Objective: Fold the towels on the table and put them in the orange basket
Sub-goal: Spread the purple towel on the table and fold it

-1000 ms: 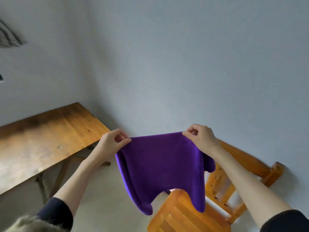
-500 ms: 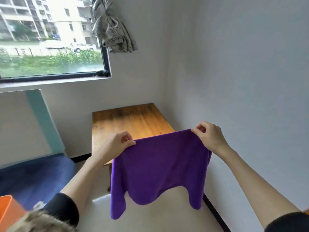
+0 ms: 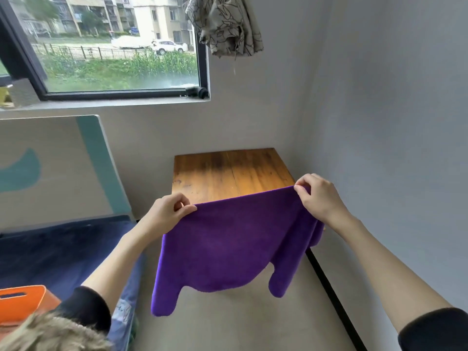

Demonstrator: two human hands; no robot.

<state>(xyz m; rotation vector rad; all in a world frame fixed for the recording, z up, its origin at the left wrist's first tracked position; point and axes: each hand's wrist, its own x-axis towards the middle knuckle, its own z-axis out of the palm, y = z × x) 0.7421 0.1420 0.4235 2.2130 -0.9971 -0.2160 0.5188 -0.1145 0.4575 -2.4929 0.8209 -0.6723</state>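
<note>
Since a moment ago my view has swung left, bringing the table (image 3: 228,171) ahead. Left hand (image 3: 166,214) and right hand (image 3: 320,198) each pinch a top corner of the purple towel (image 3: 228,247), hung midair before the table's near edge, likely to square it for folding. I see the orange basket (image 3: 22,304) at lower left.

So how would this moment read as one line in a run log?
purple towel: held up, hanging | left hand: pinches corner | right hand: pinches corner | orange basket: lower left
</note>
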